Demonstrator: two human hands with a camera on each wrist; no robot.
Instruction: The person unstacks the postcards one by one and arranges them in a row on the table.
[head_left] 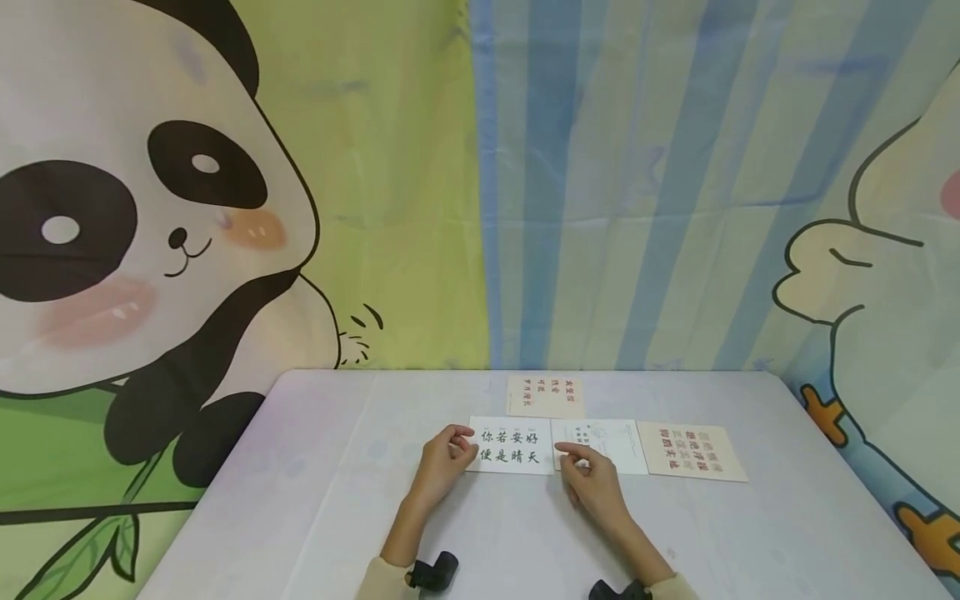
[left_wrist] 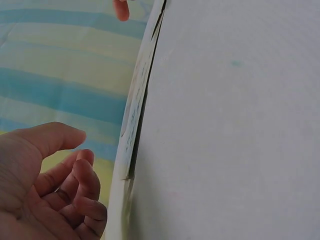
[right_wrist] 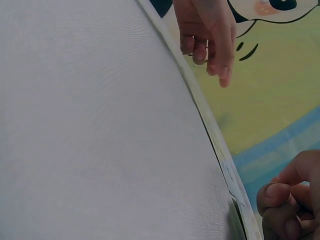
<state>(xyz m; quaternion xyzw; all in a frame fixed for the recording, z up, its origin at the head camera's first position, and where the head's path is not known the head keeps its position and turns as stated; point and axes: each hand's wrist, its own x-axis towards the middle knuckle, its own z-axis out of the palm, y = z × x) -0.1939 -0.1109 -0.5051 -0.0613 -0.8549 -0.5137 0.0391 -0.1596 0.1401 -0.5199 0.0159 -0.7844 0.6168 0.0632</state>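
Note:
A white card point(head_left: 517, 460) with two lines of dark brush-style characters lies on the table. At its left edge is my left hand point(head_left: 444, 462), fingers loosely bent; the left wrist view shows this hand point(left_wrist: 60, 185) above the table surface with nothing between thumb and fingers. My right hand point(head_left: 596, 483) hovers by the card's right edge, over the seam with a second white card point(head_left: 626, 450) that has small print and a faint drawing. In the right wrist view the right hand's fingers point(right_wrist: 292, 200) are bent, and no held thing shows.
To the right lies a cream card point(head_left: 693, 452) with red and grey characters, edge to edge with the row. Another cream card point(head_left: 545, 397) with red writing lies behind, near the back of the white table point(head_left: 360, 533). A printed curtain point(head_left: 420, 208) hangs behind.

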